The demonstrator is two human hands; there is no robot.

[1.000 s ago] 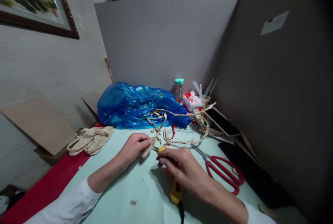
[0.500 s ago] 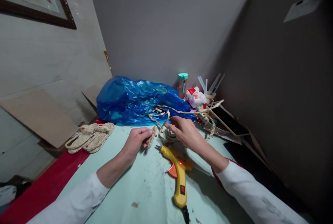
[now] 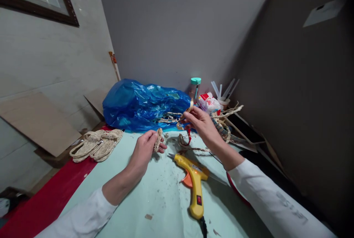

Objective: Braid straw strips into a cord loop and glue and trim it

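Observation:
A small coil of braided straw cord (image 3: pixel 158 140) stands on edge between the thumb and fingers of my left hand (image 3: pixel 145 147). Higher and to the right, my right hand (image 3: pixel 199 121) pinches a straw strip (image 3: pixel 190 106), raised in front of the blue plastic bag (image 3: pixel 138 101). On the table below my hands lies a yellow glue gun (image 3: pixel 195 179), its nozzle pointing left toward my left hand. More braided cord (image 3: pixel 184 144) lies on the table under my right hand. To the left rests a pair of woven straw sandals (image 3: pixel 96 145).
Behind the bag stands a jar with a turquoise lid (image 3: pixel 195 81). To its right are a red and white packet (image 3: pixel 208 101), a cup of glue sticks (image 3: pixel 225 96) and tangled straw cords (image 3: pixel 222 120). A grey panel (image 3: pixel 177 35) closes off the back.
My right hand has risen from the cords on the table, lifting a straw strip. My left hand still grips the coil, turned slightly and a little higher. The view has shifted slightly.

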